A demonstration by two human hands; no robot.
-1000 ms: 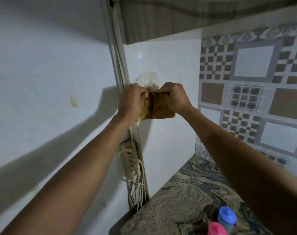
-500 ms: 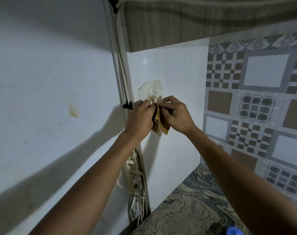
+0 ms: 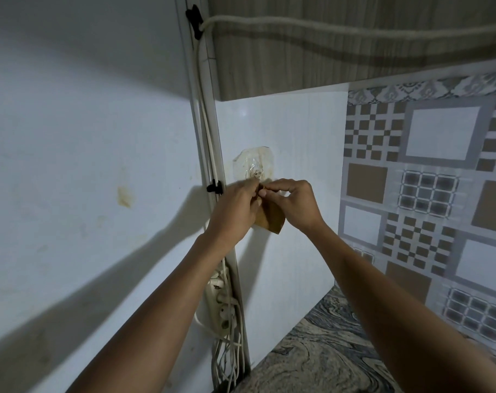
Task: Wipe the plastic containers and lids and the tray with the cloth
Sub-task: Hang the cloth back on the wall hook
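Observation:
A small brown cloth (image 3: 271, 219) hangs between both hands against the white wall. My left hand (image 3: 235, 208) and my right hand (image 3: 293, 204) each pinch its top edge, just below a clear stick-on wall hook (image 3: 254, 167). The fingertips meet at the hook's prong. Most of the cloth is hidden behind my hands; only its lower corner shows. No plastic containers, lids or tray are in view.
A white power strip (image 3: 222, 304) with plugged cables hangs in the corner below my left arm. Cables run up a white conduit (image 3: 205, 131). A rope (image 3: 326, 25) crosses the wooden cabinet above. Patterned tiles (image 3: 428, 194) cover the right wall; a marbled counter (image 3: 320, 355) lies below.
The view has tilted upward, so the blue and pink bottle caps have left the frame. The cloth has been bunched narrower, and both hands hold its top edge right under the hook.

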